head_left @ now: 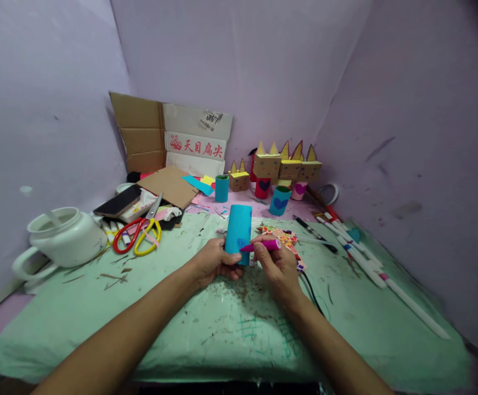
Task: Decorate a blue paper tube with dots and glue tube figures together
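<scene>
Snugly, the left hand (216, 260) clasps the blue tube (239, 224) at its near left. Rightward, the right hand (280, 270) pinches a magenta marker (270, 245).

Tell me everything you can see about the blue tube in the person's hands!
The blue tube is bright, smooth-looking and probably paper or card. It stands nearly upright, leaning a little, over the green cover. Low on its front is a small darker blue mark, too blurry to name its shape. The left hand grips its lower part, thumb in front. The right hand holds a magenta marker whose tip seems to touch it just below the mark.
</scene>
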Motion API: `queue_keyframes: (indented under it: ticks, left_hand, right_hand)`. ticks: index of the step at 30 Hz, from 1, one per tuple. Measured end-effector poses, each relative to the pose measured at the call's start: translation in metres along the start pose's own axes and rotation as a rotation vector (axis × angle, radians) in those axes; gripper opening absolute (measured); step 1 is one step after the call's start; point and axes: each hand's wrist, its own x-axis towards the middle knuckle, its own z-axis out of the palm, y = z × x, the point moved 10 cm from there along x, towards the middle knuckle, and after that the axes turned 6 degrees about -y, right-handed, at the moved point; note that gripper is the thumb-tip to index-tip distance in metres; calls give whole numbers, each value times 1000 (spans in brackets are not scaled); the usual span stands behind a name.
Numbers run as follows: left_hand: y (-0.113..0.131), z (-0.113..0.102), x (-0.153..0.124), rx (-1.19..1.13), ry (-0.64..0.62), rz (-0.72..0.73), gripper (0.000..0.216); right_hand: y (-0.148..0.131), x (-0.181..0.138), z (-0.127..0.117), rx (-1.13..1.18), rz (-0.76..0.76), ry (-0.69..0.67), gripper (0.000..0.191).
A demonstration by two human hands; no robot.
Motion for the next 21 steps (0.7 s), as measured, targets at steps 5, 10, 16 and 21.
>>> queue_keyframes:
  ticks: [5, 10, 16, 21]
  left_hand:
    - [1, 1, -1, 1, -1, 4, 36]
    - [1, 1, -1, 5, -3, -1, 36]
    - [0, 0, -2, 12, 18, -22, 32]
    - [1, 1, -2, 19, 16, -22, 33]
  right_hand:
    - [3, 0, -5, -44, 25, 42, 21]
    - [-5, 1, -11, -82, -8, 96, 21]
    - [-3, 1, -13, -74, -10, 122, 19]
    - [-2, 0, -13, -64, -23, 113, 18]
